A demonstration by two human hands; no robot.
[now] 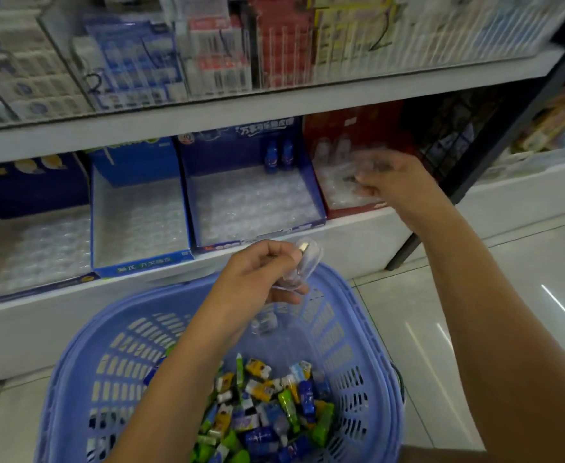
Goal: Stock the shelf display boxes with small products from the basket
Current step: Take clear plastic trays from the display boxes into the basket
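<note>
A blue plastic basket (358,315) sits low in front of me, its bottom covered with several small colourful products (267,406). My left hand (257,279) hovers above the basket and grips a few clear small bottles (304,262). My right hand (394,185) is motion-blurred and reaches over the red display box (351,210) on the lower shelf. Its fingers are curled round what looks like a clear small bottle (369,163). A few clear bottles stand at the back of the red box. The dark blue display box (261,237) beside it holds two blue bottles (277,157).
Further left stand a light blue display box (140,262) and a dark blue one (30,289), both with clear moulded trays. The shelf above (274,101) carries packaged goods behind a clear front. A black shelf post (494,145) rises at the right, over tiled floor.
</note>
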